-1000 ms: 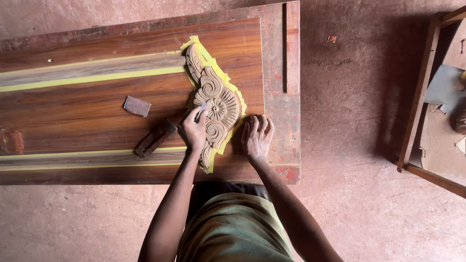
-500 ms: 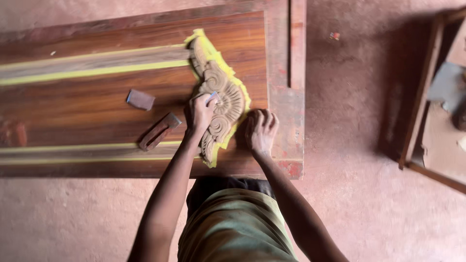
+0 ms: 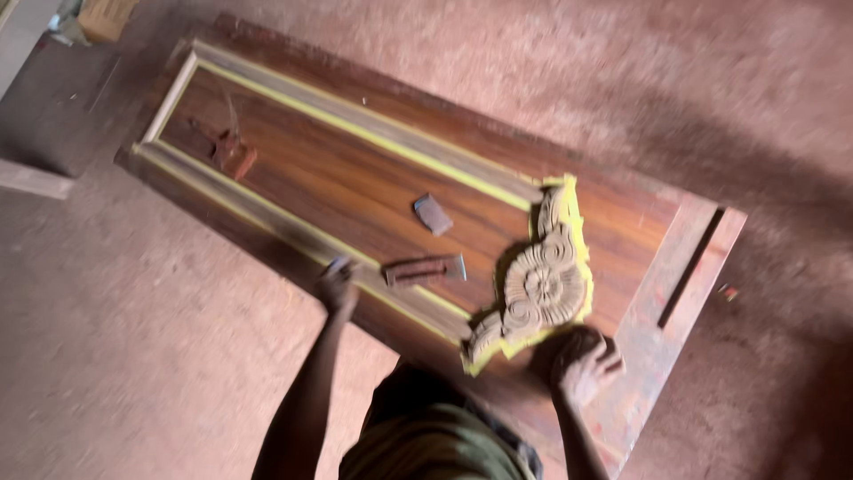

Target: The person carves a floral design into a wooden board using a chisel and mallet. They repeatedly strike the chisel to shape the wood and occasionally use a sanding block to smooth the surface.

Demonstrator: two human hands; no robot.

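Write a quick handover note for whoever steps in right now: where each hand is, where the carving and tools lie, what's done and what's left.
Left hand: at the near edge of the wooden door panel, holding something small; the blur hides what.
Right hand: resting flat on the panel just below the carved floral piece, beside it rather than on it.
The carving lies on the panel, with yellow showing around its rim.
A chisel-like tool and a small grey block lie loose on the panel, left of the carving. Another tool sits at the far end.
Done: carving placed on the panel.
Left: cannot tell whether it is fixed; check before moving it.
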